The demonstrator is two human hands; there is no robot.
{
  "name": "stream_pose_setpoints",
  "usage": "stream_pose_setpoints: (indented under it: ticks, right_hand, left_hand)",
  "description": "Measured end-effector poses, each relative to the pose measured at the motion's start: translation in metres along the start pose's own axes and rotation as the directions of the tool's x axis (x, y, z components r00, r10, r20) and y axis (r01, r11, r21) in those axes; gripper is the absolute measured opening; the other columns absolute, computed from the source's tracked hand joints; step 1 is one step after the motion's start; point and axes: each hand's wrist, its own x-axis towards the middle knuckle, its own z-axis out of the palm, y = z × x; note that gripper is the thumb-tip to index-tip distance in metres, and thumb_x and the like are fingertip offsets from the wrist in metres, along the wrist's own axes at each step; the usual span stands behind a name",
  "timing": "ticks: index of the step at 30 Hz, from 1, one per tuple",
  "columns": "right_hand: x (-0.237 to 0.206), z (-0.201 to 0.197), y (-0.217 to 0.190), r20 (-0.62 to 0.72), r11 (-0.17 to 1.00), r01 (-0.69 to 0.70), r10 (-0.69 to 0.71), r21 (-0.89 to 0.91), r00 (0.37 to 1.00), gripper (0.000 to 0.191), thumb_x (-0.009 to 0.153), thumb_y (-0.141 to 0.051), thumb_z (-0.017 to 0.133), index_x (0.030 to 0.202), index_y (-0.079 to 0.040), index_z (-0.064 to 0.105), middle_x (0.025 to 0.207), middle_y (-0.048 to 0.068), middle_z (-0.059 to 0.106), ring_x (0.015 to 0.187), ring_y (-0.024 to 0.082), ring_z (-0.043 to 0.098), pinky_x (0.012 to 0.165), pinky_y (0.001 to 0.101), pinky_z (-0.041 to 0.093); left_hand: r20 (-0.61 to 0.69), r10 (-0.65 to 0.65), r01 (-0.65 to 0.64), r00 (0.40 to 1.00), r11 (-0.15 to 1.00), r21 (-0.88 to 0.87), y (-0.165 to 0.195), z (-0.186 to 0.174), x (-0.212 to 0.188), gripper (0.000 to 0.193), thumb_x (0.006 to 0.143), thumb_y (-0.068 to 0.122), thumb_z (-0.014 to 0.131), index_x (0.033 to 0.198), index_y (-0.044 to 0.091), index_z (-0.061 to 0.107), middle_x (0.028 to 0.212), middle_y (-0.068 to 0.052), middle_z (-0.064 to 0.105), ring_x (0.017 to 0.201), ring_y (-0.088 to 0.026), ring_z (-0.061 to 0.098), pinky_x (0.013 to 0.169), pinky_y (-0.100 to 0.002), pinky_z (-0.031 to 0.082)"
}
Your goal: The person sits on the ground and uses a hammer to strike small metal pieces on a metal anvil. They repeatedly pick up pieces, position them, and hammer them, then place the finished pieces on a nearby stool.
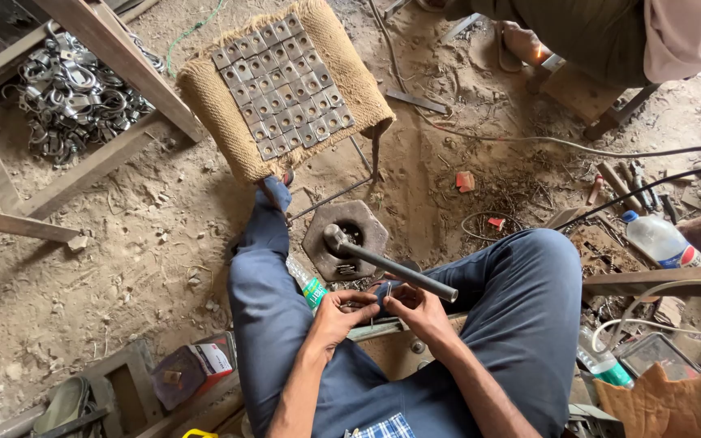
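Between the knees of the seated person, just above the lap, a small metal piece [375, 294] is pinched by both hands, the left hand [341, 312] and the right hand [415, 308] being brought together fingertip to fingertip over it. Both grips are closed narrowly, with fingers curled and thumbs pressed inward; what kind of part is held cannot be made out, since it is mostly hidden by the fingers. Just beyond the hands a dark steel rod [395, 268] is seen slanting from a heavy octagonal metal block [345, 239] on the dirt floor [123, 243] towards the right hand. As a judgement, the handling is best done with the piece kept low and close to the body, the wrists steadied against the thighs, and the pressure kept even so that the part is not dropped into the scrap on the ground. The forearms are angled inward from both sides, elbows bent, wrists slightly flexed. Farther off, at the far edge of the floor, a burlap-covered stool [285, 89] is laid with rows of square metal plates [281, 85].
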Motion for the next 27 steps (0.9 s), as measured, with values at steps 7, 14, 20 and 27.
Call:
stream_pose_setpoints:
  ticks: [7, 14, 20, 27]
  right_hand:
    - [-0.004, 0.001, -0.011, 0.013, 0.998, 0.013, -0.013, 0.057, 1.0, 0.043, 0.087, -0.014, 0.079, 0.129, -0.006, 0.069, 0.084, 0.002, 0.069, 0.078, 0.01, 0.061, 0.065, 0.0261, 0.048]
    - [0.001, -0.002, 0.0, 0.03, 0.982, 0.002, -0.008, 0.187, 1.0, 0.039, 0.086, -0.009, 0.079, 0.123, 0.0, 0.07, 0.095, 0.008, 0.078, 0.085, 0.014, 0.072, 0.076, 0.0281, 0.059]
    - [0.0, -0.002, 0.004, 0.015, 0.98, -0.028, 0.025, 0.199, 1.0, 0.044, 0.086, -0.009, 0.079, 0.127, 0.0, 0.069, 0.1, 0.01, 0.078, 0.086, 0.016, 0.073, 0.076, 0.0291, 0.059]
    - [-0.002, 0.0, 0.0, 0.034, 0.97, -0.008, 0.0, 0.244, 0.999, 0.045, 0.085, -0.008, 0.081, 0.127, 0.001, 0.069, 0.104, 0.009, 0.077, 0.09, 0.014, 0.071, 0.081, 0.0286, 0.059]
  left_hand:
    - [-0.021, -0.021, 0.022, 1.0, 1.0, 0.014, 0.001, 0.001, 0.001, 0.02, 0.081, 0.005, 0.085, 0.101, 0.001, 0.083, 0.081, -0.004, 0.077, 0.069, -0.008, 0.066, 0.065, -0.023, 0.052]
    - [-0.043, 0.119, -0.114, 0.992, 0.987, 0.11, -0.007, -0.002, 0.003, 0.023, 0.081, 0.002, 0.087, 0.104, -0.001, 0.083, 0.084, -0.004, 0.076, 0.067, -0.008, 0.055, 0.06, -0.024, 0.042]
    - [-0.04, 0.336, -0.326, 0.941, 0.932, 0.161, -0.009, -0.003, 0.004, 0.035, 0.079, -0.004, 0.083, 0.112, -0.002, 0.073, 0.102, -0.008, 0.079, 0.094, -0.013, 0.074, 0.083, -0.026, 0.061]
    - [-0.075, 0.377, -0.356, 0.923, 0.913, 0.2, 0.005, 0.002, -0.006, 0.045, 0.079, -0.006, 0.082, 0.121, 0.0, 0.068, 0.107, -0.008, 0.077, 0.098, -0.015, 0.076, 0.087, -0.029, 0.064]
